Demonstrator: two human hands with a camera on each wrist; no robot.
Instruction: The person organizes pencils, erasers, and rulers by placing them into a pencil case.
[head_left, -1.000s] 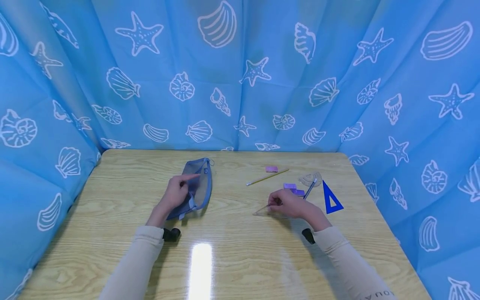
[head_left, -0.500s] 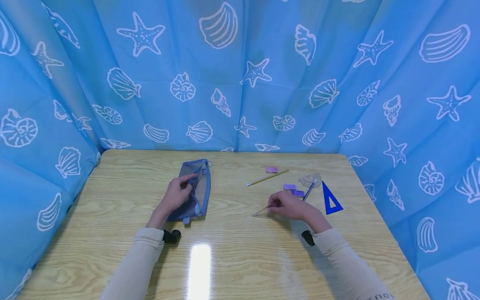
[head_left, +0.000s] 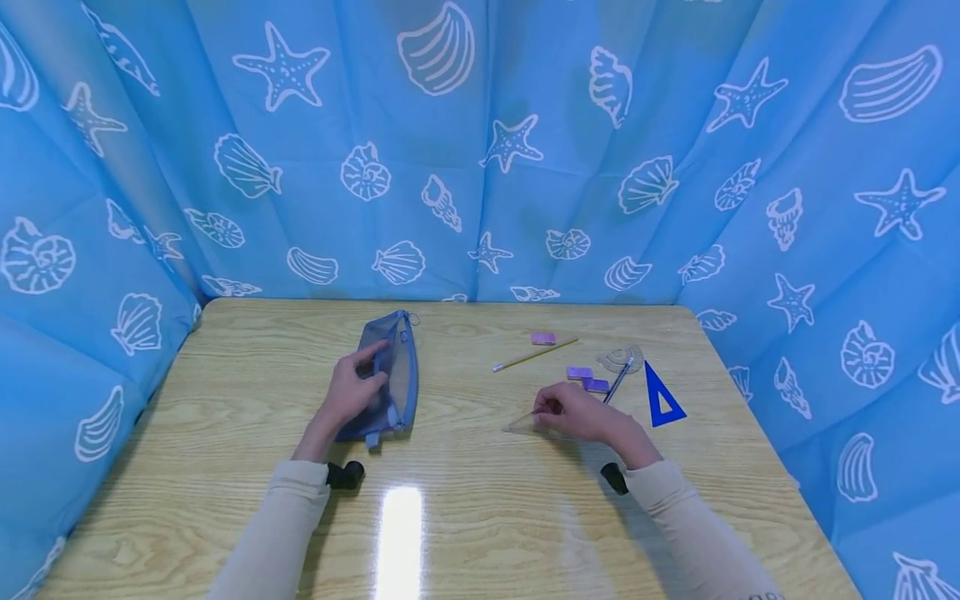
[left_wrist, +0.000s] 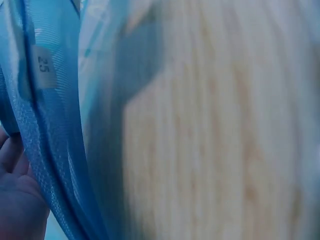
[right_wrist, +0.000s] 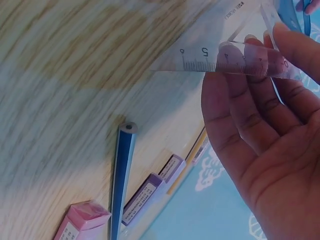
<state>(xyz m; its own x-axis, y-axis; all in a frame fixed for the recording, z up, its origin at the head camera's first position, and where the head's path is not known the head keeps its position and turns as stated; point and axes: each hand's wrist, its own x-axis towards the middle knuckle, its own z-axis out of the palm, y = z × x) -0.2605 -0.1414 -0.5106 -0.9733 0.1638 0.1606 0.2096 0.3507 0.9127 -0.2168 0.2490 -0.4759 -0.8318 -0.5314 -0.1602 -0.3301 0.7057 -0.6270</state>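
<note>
My left hand (head_left: 351, 390) grips the near-left side of a blue mesh pencil case (head_left: 408, 379), its index finger and thumb spread at the opening. In the left wrist view, that hand (left_wrist: 20, 200) is partly hidden behind the mesh wall of the pencil case (left_wrist: 55, 135), which bears a small white tag. To the right, my right hand (head_left: 577, 412) pinches a clear set square (head_left: 522, 423) low over the table. The right wrist view shows the set square (right_wrist: 200, 60) between thumb and fingers, its printed scale along one edge.
Right of centre on the wooden table (head_left: 480, 517) lie a yellow pencil (head_left: 534, 356), a pink eraser (head_left: 543, 339), purple erasers (head_left: 580, 372), a clear protractor (head_left: 618, 358), a blue pencil (head_left: 617, 383) and a blue set square (head_left: 663, 398). A shell-patterned curtain (head_left: 480, 150) hangs behind.
My left index finger has drawn back from over the pencil case, and its mouth has shifted slightly left. The right hand with the set square has barely moved.
</note>
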